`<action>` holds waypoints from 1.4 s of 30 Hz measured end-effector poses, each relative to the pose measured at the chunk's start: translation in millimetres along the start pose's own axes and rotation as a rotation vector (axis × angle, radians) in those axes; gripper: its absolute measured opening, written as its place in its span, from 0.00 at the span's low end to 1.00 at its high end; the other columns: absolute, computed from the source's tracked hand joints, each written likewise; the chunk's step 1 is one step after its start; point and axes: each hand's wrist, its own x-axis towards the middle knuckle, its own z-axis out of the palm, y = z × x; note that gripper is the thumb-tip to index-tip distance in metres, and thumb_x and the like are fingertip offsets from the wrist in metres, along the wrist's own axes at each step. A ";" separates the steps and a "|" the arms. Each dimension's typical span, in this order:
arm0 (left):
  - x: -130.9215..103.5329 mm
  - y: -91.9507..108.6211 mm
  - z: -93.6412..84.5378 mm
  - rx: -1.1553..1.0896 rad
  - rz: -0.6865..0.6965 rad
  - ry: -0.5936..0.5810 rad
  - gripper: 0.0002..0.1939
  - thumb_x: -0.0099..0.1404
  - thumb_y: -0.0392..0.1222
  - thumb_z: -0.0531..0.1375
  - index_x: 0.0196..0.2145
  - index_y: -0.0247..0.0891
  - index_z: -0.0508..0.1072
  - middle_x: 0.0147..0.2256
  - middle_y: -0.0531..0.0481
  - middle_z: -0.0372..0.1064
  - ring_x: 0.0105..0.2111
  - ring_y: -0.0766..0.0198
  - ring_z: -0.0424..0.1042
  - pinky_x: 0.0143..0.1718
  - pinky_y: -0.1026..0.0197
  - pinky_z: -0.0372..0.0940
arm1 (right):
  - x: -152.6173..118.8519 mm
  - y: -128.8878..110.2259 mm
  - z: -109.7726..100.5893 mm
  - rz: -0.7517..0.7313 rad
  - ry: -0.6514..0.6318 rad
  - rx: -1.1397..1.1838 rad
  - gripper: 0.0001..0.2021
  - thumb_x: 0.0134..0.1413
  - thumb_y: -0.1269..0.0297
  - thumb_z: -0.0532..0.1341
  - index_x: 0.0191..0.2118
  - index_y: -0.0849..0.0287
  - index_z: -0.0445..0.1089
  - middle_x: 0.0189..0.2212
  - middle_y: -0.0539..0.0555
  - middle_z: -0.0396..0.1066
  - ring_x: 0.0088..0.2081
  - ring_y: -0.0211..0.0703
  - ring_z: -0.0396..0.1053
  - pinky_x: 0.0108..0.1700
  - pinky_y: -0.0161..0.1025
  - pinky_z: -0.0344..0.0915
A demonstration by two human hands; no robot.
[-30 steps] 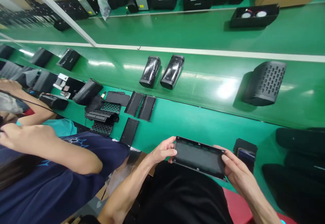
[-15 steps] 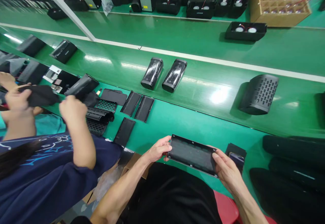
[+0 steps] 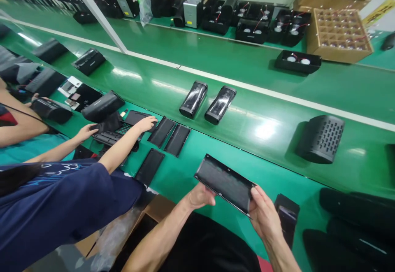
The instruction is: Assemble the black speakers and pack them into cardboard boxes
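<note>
A black rectangular panel [image 3: 226, 183] with a raised rim and small tabs along its edges is held tilted above the green bench. My right hand [image 3: 263, 210] grips its right end, thumb on the face side. My left hand [image 3: 200, 196] is at the lower left edge, thumb below the rim and fingers mostly hidden behind the panel. Left of my hands, similar black panels [image 3: 150, 167] lie on the bench. A dark flat piece with a phone-like shiny surface [image 3: 287, 218] lies to the right of my right hand.
Two glossy black speaker-shaped units [image 3: 193, 99] and a perforated black housing [image 3: 322, 139] stand on the green conveyor [image 3: 262, 119]. A co-worker's hand [image 3: 146, 124] reaches over parts at left. Dark padded shapes [image 3: 358, 218] fill the right side. A divided carton [image 3: 339, 35] stands beyond.
My left hand has slid from the panel's left end to beneath its lower edge. The panel is tilted more steeply. The co-worker's arm has reached forward to the bench parts. The view has shifted.
</note>
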 end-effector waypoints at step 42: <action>-44.0 9.2 6.7 -0.481 -0.147 -0.052 0.51 0.45 0.64 0.77 0.60 0.33 0.71 0.54 0.32 0.75 0.49 0.42 0.78 0.54 0.42 0.70 | 14.9 -166.0 -67.7 -0.236 -0.098 -1.391 0.53 0.41 0.29 0.68 0.70 0.50 0.62 0.60 0.65 0.74 0.54 0.74 0.76 0.53 0.64 0.74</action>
